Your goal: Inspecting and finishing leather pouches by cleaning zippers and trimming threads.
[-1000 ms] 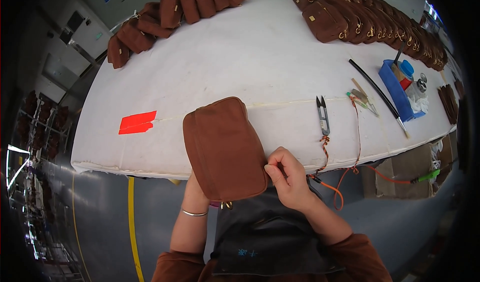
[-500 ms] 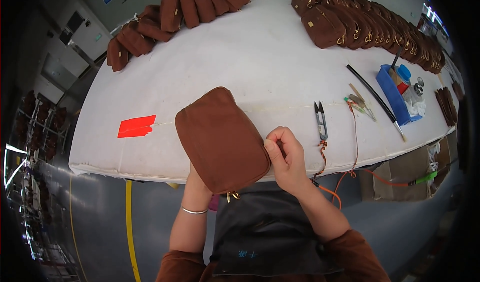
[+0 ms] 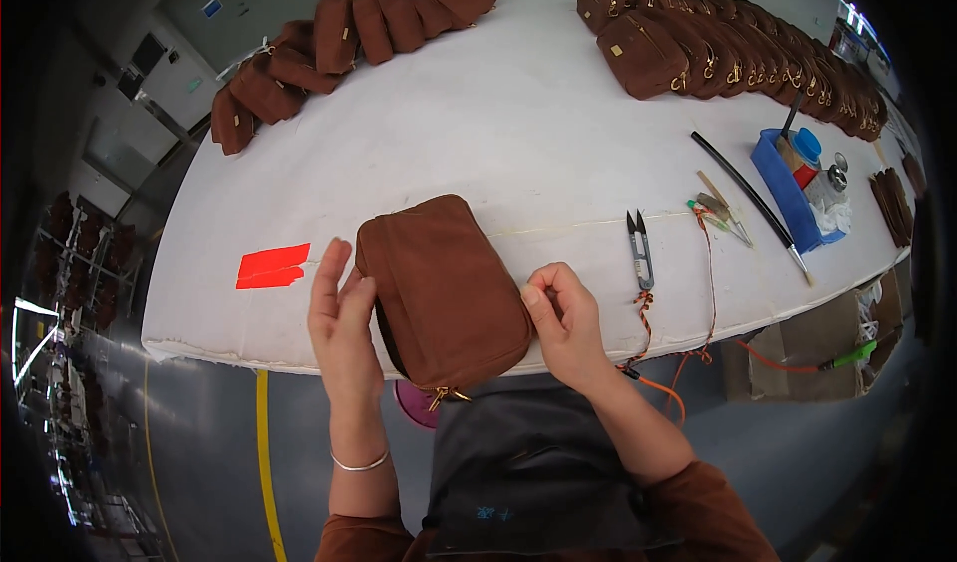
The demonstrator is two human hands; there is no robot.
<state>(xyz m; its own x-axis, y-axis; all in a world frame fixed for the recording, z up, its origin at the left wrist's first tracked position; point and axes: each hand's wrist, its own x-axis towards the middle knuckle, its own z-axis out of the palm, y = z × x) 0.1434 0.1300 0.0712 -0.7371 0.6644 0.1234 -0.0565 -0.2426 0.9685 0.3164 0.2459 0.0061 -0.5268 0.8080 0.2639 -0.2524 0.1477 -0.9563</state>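
Brown, round-cornered rectangular bag (image 3: 454, 293): matt cloth-like face, mostly smooth, with small gold-coloured pulls (image 3: 444, 397) of glossy metal at its lower end. White broad table covering (image 3: 449, 134) reads matt, rough along its near edge (cloth or paper, cannot tell which); slim grey thread snips (image 3: 642, 250) look metal, blue oblong bin (image 3: 783, 198) smooth plastic. Black wide apron (image 3: 538, 452) shows a soft sheen over creases, silver-coloured thin round bangle (image 3: 359, 467) polished metal, brown open box (image 3: 797, 358) dull cardboard.
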